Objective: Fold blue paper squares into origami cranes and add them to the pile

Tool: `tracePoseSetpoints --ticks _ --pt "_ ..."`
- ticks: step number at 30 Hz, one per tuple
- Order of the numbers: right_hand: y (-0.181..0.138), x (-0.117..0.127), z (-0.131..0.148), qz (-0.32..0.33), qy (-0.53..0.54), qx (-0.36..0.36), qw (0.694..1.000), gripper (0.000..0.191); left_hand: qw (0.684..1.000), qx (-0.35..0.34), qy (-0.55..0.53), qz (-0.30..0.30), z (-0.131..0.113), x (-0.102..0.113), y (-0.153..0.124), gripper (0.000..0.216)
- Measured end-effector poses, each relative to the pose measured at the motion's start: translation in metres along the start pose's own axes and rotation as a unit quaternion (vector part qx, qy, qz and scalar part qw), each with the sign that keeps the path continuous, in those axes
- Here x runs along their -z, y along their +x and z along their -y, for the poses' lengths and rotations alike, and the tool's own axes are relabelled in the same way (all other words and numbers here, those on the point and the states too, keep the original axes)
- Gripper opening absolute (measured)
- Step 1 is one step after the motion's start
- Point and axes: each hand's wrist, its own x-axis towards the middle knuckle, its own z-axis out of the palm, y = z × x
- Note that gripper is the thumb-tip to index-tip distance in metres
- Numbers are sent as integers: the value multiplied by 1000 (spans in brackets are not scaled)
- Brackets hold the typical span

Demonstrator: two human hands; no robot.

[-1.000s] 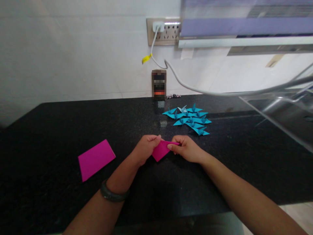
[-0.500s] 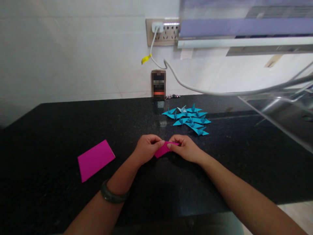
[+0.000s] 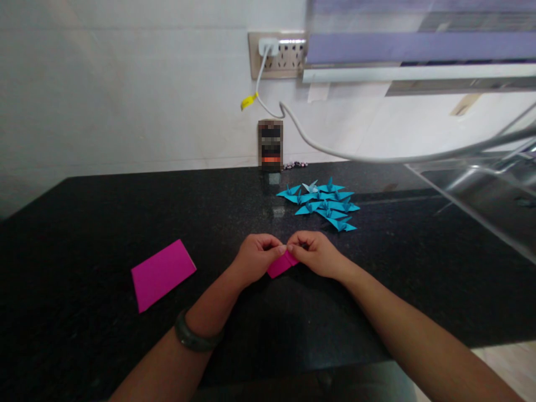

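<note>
A small folded piece of pink paper (image 3: 280, 266) is pinched between both hands above the dark counter. My left hand (image 3: 257, 258) grips its upper left edge, thumb on top. My right hand (image 3: 314, 252) holds the upper right part, and the two thumb tips nearly meet. The fingers hide part of the paper. To the left lies a larger pink sheet or stack of paper (image 3: 163, 276). Beyond my right hand sits a group of several blue origami cranes (image 3: 310, 208), with one pale crane (image 3: 310, 187) at the back.
The black stone counter (image 3: 125, 212) meets a white tiled wall. A phone-like object (image 3: 271, 145), blurred out, leans on the wall by a small beaded string (image 3: 295, 165). A white cable (image 3: 318, 146) runs from the socket (image 3: 277, 54) to the right, above a metal sink (image 3: 494, 190).
Both hands have shifted slightly on the pink paper, with the thumbs drawn closer together. The paper has dipped a little, and less of its right end shows.
</note>
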Motion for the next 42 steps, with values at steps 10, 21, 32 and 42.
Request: tracePoseSetpoints --ticks 10,21,32,42 --pt "3 20 -2 -54 -31 -4 998 14 997 -8 -4 -73 -5 12 0 20" --pt "3 18 1 -24 -2 13 1000 20 999 4 27 -20 1 10 2 22" --pt "5 13 -4 -130 -48 13 990 22 996 -22 22 -83 -1 12 4 21" --pt "-4 10 4 -160 -209 217 940 14 983 77 -126 -108 -3 5 5 44"
